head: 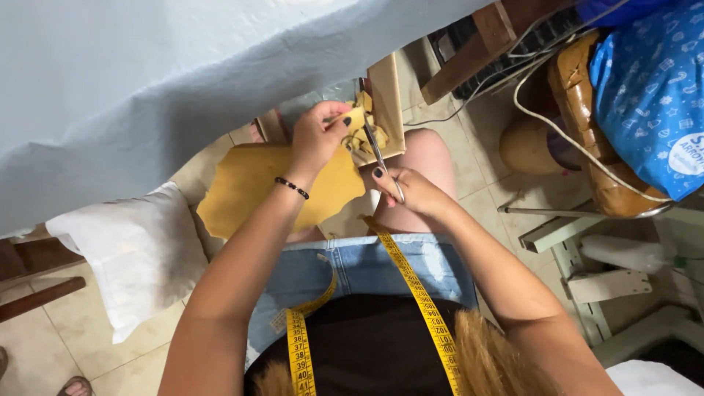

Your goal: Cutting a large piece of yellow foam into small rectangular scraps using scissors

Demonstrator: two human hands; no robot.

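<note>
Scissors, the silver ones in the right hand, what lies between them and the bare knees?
The flat yellow fabric piece, held by the left hand, in the head view.

Both hands, left and right, raised with fingers closed.

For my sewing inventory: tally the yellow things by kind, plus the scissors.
Yellow fabric piece, pinched by the left hand: 1
Yellow tape measure: 1
Scissors, in the right hand: 1
Total: 3
</note>
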